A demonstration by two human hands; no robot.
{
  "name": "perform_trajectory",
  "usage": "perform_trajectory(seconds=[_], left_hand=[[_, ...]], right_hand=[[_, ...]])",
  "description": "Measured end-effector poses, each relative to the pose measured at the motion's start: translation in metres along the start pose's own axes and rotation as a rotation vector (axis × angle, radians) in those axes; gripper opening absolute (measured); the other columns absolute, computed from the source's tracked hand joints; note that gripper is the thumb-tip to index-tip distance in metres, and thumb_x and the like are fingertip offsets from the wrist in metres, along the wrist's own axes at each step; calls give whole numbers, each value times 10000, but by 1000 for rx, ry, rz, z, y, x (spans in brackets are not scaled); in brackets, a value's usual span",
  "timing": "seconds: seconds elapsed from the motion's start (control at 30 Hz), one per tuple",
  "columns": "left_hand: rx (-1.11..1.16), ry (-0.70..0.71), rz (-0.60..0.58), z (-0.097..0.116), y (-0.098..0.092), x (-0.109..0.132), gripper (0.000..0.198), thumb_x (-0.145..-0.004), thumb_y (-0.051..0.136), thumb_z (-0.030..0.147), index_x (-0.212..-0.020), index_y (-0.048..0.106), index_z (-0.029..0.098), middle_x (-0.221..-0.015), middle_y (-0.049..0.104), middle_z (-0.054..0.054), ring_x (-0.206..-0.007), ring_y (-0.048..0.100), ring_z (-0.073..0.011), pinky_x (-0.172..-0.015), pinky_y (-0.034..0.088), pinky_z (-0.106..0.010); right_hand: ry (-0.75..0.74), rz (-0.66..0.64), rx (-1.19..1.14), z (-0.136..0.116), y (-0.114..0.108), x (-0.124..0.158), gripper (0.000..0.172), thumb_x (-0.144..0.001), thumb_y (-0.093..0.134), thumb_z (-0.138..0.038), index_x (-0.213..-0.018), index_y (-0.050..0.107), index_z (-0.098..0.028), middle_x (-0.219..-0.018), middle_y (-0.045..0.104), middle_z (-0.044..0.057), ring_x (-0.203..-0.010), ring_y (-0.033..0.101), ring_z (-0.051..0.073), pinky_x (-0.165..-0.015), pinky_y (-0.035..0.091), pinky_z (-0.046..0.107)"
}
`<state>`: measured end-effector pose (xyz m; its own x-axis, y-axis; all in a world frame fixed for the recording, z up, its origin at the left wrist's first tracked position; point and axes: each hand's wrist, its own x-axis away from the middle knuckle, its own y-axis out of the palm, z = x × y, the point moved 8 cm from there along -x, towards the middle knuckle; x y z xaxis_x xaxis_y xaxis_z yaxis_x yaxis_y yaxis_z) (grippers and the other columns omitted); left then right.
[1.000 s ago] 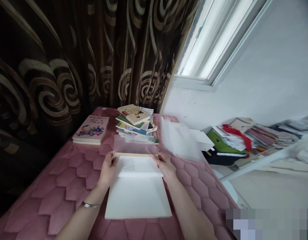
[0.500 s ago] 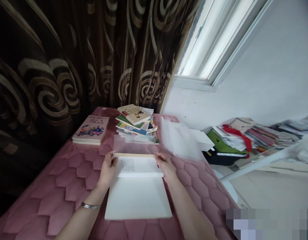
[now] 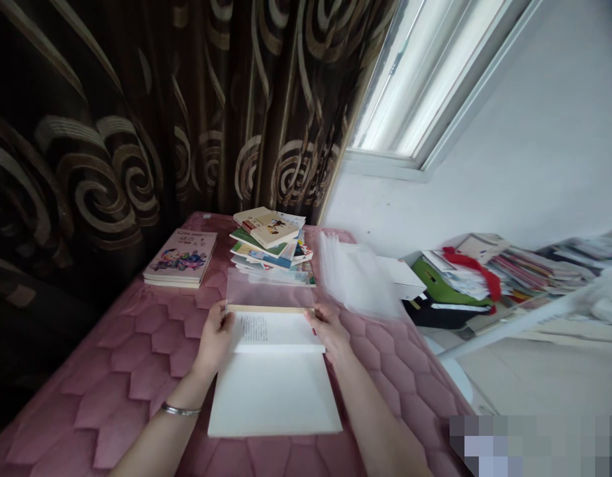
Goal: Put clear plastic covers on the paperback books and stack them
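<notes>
An open book point(image 3: 281, 331) lies in front of me, its white cover flap point(image 3: 275, 394) spread toward me and a page with printed text showing. My left hand point(image 3: 216, 334) grips the book's far left corner, thumb on top. At the far right corner, my right hand point(image 3: 330, 328) pinches the book edge, with its thumb over the page. A clear plastic book cover point(image 3: 269, 289) sticks out beyond the far edge of the book, between both hands. The fingers under the book are hidden.
The pink quilted surface point(image 3: 117, 377) carries a book stack point(image 3: 181, 255) at left and a messy pile of books point(image 3: 271, 235) behind. More clear plastic covers point(image 3: 356, 275) lie at right beside a white box point(image 3: 403, 277). A shelf with papers point(image 3: 524, 278) stands beyond.
My right thumb has shifted slightly inward over the page's corner. The left hand and the book stay almost where they were.
</notes>
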<state>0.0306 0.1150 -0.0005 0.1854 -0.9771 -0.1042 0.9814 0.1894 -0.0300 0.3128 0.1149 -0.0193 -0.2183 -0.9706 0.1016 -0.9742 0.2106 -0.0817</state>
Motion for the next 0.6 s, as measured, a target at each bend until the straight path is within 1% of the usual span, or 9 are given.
perform_trajectory(seconds=[0.13,0.23,0.3,0.4,0.47,0.53,0.6], left_hand=[[-12,20,29,-2,-3,-1,375,-695,594,389,-997,525,177,-807,660,-34,-787,630,-206,-715,480,-319],[-24,45,36,-3,-4,-2,346,-706,596,372,-987,539,178,-798,664,-32,-783,636,-204,-720,485,-318],[-42,59,50,-4,-5,-3,339,-711,593,377,-982,542,180,-799,661,-30,-794,639,-203,-737,483,-319],[-66,70,81,-6,-7,-4,349,-704,599,397,-971,544,180,-844,662,-45,-823,638,-207,-775,476,-331],[-67,72,87,-7,-8,-4,341,-703,605,402,-955,546,180,-864,665,-56,-838,637,-213,-795,474,-341],[-58,75,83,-6,-7,-4,331,-707,610,406,-945,548,183,-861,667,-58,-846,637,-217,-802,476,-348],[-51,76,76,-4,-6,-2,330,-715,609,411,-951,552,186,-864,665,-55,-854,635,-218,-807,477,-351]], right_hand=[[22,-8,-93,3,1,-1,414,-541,740,-557,-716,575,-221,-528,502,-59,-439,376,93,-437,281,238],[7,27,-86,3,-2,-1,384,-576,734,-541,-733,593,-220,-527,488,-69,-451,377,91,-447,275,232],[-2,20,-90,1,-4,0,354,-605,726,-533,-701,593,-220,-517,468,-74,-465,390,92,-460,279,227],[33,-103,-125,-4,0,5,353,-620,732,-527,-669,605,-201,-545,515,-52,-519,460,112,-501,322,232],[71,-189,-122,-6,4,9,371,-603,755,-517,-717,645,-182,-604,581,-23,-569,510,134,-535,354,244],[88,-226,-92,-6,4,10,409,-579,775,-514,-765,673,-164,-649,619,0,-593,529,146,-553,364,252],[82,-221,-56,-5,3,9,433,-559,780,-527,-759,678,-157,-642,620,1,-581,522,143,-552,358,252]])
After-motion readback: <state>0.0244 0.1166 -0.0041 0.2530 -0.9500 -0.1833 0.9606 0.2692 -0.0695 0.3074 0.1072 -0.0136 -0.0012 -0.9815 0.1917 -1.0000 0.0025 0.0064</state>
